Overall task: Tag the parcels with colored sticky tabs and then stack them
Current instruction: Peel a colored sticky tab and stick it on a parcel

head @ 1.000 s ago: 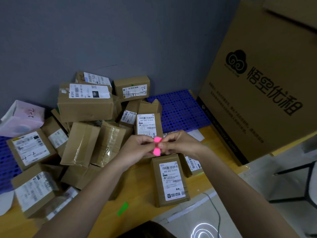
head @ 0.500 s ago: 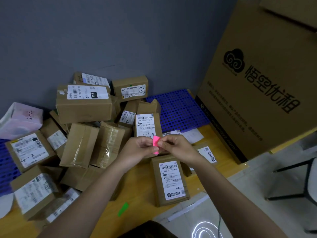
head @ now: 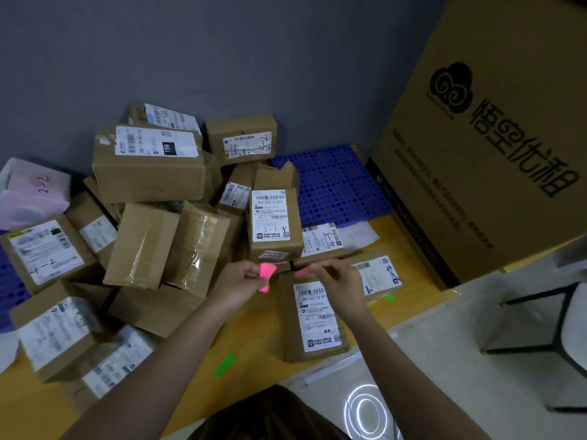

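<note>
Grey wall behind, yellow wooden counter point(head: 241, 341) below, blue perforated mat point(head: 336, 185) at twelve o'clock. Jumbled heap of brown parcels point(head: 149, 173) from nine to eleven o'clock, not yet stacked, no tab seen on most; pink box marked 2-2 point(head: 35, 185) at the far left edge. Loose green tab point(head: 224, 364) lying on bare counter at six o'clock, likely spare. Left hand point(head: 236, 282) at centre, fingers curled, pinching the pad of pink sticky tabs point(head: 265, 276) upright, probably as the supply. Right hand point(head: 338, 279) just beside at three o'clock, fingers pinching one peeled pink tab point(head: 303, 273), held directly over the top end of the labelled parcel point(head: 313, 319) lying flat nearest the body, presumably the one to tag next. Upright parcel marked 3-1 point(head: 274, 217) close behind, crowding the far edge. Flat parcel point(head: 376, 274) with a green tab point(head: 389, 298) at its near corner further right, seemingly done. Large printed carton point(head: 495, 138) leaning at two o'clock, hemming in stacking room; black chair point(head: 559, 325) at four o'clock.
</note>
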